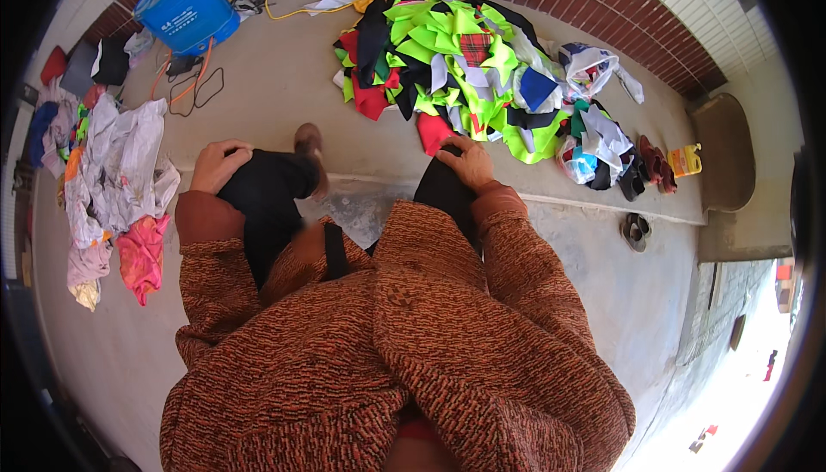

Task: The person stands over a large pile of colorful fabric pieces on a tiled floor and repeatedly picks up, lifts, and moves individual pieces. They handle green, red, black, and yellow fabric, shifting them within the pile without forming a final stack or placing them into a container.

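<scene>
My left hand (pixel 222 165) lies over my left knee, its fingers resting on the black trousers (pixel 271 181). On the other knee rests my right hand (pixel 469 162), fingers lying over the dark cloth. Neither hand holds anything. Just beyond my right hand is a big heap of fabric scraps (pixel 422 40), mostly bright green and black, with red, grey and plaid pieces. A red scrap (pixel 434 133) at the heap's near edge lies closest to that hand. One brown shoe (pixel 310 139) shows beside my left knee.
At the far left stands a blue sprayer tank (pixel 188 14) with cables near it. Crumpled pale cloths (pixel 120 158) and a pink cloth (pixel 142 257) lie at left. Right of the heap are a plastic bag (pixel 588 69), shoes (pixel 635 231) and a yellow jug (pixel 685 160). A step edge crosses the floor.
</scene>
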Available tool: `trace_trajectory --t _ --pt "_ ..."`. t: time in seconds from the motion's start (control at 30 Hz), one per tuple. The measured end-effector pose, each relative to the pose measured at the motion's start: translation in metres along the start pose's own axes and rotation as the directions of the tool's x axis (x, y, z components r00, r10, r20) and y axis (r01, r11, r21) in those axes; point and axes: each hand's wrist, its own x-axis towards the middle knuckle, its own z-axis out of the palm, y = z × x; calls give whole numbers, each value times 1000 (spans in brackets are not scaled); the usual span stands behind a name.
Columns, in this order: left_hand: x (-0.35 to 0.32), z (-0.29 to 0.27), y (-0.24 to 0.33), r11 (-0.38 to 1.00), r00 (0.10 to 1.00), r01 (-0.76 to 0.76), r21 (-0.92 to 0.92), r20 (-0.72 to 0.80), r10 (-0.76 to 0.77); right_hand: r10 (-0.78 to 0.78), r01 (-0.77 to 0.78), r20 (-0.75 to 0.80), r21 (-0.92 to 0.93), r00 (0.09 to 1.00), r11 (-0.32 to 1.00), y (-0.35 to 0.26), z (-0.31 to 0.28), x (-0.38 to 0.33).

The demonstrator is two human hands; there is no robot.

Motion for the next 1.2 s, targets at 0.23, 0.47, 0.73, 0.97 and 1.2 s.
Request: trace_trajectory --t 0.23,0.47,0.73,0.97,1.2 --pt "30 41 22 999 1000 19 27 3 -19 64 -67 44 79 997 995 -9 -18 -11" --pt "50 68 72 972 998 55 229 -1 -56 85 -84 -4 110 996 990 -11 -44 -37" --pt "57 80 72 983 1000 22 181 -8 -20 183 -111 113 -465 976 878 -34 -102 -62" --pt "65 79 96 969 998 -10 249 59 -4 -74 122 220 -215 973 969 -19 -58 -36" --pt "86 92 117 938 996 -58 343 86 30 -118 42 233 309 965 950 -23 1 26"
